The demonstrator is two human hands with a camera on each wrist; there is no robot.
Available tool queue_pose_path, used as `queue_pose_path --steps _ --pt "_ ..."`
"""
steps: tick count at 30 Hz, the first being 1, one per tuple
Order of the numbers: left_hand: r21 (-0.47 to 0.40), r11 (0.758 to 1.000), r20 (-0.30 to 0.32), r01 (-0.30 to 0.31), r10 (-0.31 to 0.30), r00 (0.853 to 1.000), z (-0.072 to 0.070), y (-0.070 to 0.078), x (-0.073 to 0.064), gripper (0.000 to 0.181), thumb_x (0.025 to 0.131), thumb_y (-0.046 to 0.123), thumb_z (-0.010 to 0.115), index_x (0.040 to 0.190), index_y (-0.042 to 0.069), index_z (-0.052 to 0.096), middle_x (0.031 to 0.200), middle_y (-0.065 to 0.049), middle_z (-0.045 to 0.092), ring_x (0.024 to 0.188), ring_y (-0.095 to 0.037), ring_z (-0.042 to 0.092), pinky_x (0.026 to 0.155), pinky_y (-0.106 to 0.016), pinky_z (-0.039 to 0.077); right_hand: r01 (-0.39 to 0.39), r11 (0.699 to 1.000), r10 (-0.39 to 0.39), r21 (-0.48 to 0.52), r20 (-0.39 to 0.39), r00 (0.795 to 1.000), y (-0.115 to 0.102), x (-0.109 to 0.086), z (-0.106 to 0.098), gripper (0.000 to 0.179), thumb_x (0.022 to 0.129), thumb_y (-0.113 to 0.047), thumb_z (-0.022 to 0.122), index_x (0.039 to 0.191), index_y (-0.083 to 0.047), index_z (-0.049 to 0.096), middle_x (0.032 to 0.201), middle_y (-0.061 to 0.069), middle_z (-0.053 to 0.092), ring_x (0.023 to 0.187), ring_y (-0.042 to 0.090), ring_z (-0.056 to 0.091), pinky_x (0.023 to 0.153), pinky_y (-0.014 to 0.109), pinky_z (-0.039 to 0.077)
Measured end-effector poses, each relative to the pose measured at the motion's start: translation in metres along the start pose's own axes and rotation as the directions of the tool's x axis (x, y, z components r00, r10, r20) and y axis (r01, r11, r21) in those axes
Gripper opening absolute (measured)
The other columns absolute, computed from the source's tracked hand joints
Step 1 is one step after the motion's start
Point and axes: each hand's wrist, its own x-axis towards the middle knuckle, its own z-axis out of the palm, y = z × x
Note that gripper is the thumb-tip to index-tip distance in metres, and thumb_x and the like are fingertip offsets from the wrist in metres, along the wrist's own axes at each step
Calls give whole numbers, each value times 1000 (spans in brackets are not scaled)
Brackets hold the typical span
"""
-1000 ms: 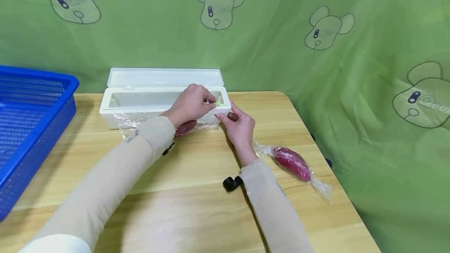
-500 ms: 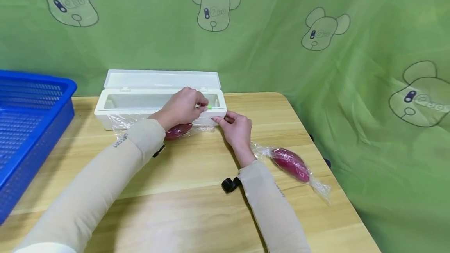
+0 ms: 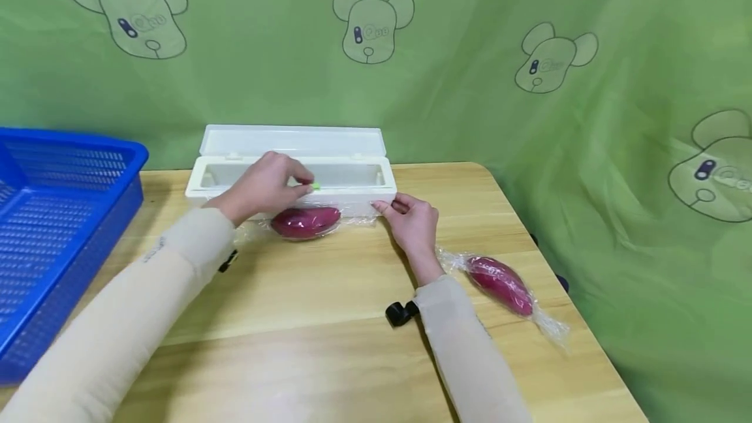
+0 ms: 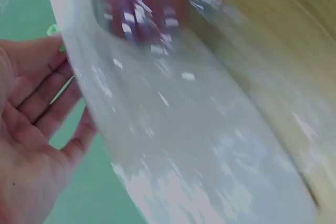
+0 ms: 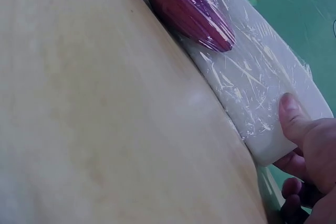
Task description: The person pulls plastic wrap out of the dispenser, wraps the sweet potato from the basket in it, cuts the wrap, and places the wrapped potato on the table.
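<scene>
A long white cling film dispenser stands on the table with its lid raised. My left hand pinches the small green slide cutter on the dispenser's front edge. Clear film hangs down over the front wall, around a purple vegetable that looks like a sweet potato and lies against that wall. At the right end, my right hand grips the dispenser's corner, thumb on the front and fingers behind. In the left wrist view the cutter is partly hidden by the fingers.
A second purple vegetable, wrapped with twisted film ends, lies right of my right forearm. A blue plastic basket stands at the left. Behind the wooden table hangs a green curtain with printed bear heads.
My left hand has slid the green cutter leftward along the front edge, from near the right end to past the middle. My right hand stays on the right corner. The head view has shifted slightly.
</scene>
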Motion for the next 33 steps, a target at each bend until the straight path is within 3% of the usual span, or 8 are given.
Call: queue_pose_path --steps 7,12,15,22,27,30,33 --pt "20 1000 -58 4 -2 998 -18 -28 -35 20 99 10 73 115 1 82 121 -20 80 120 -44 73 112 -60 53 6 999 -5 -33 34 999 1 -4 2 52 86 -43 91 121 -6 81 106 15 83 99 30 82 98 43 64" --pt "51 996 -111 71 -65 992 -38 -46 -65 20 100 10 74 116 0 81 122 -23 78 119 -47 71 109 -65 52 5 1000 -4 -25 12 1000 -1 1 -4 52 85 -41 92 121 -5 81 107 17 82 100 32 82 97 43 64" --pt "51 993 -154 106 -97 983 -42 -53 -79 22 100 11 74 118 0 80 124 -23 78 124 -47 67 111 -65 48 9 1000 -9 -20 0 1000 -1 5 -8 51 85 -39 93 120 -4 80 108 18 82 101 34 82 99 44 63" --pt "99 991 -225 87 -63 972 -46 -69 -97 19 99 11 75 115 4 82 121 -22 79 129 -45 63 109 -67 41 -35 999 36 -23 45 998 3 4 -4 54 86 -41 92 123 -4 79 112 18 81 105 32 81 99 42 64" --pt "131 979 -284 154 -112 952 -61 -84 -119 21 96 7 77 116 1 81 125 -26 76 124 -52 65 110 -70 45 -12 1000 13 -23 34 999 2 6 -4 54 87 -42 91 122 -3 79 111 19 81 103 33 82 96 42 65" --pt "143 975 -307 169 -119 944 -64 -87 -125 21 96 9 79 116 1 81 123 -23 77 120 -52 69 106 -68 50 -12 1000 13 -19 24 1000 1 7 -6 54 87 -42 91 122 -3 79 111 20 81 103 34 82 97 43 65" --pt "139 969 -297 205 -156 942 -64 -86 -128 23 97 13 78 117 2 81 123 -23 76 107 -51 75 92 -65 56 -45 999 46 -24 55 997 5 5 -5 57 88 -45 89 126 -4 78 116 19 80 109 34 80 102 44 63"
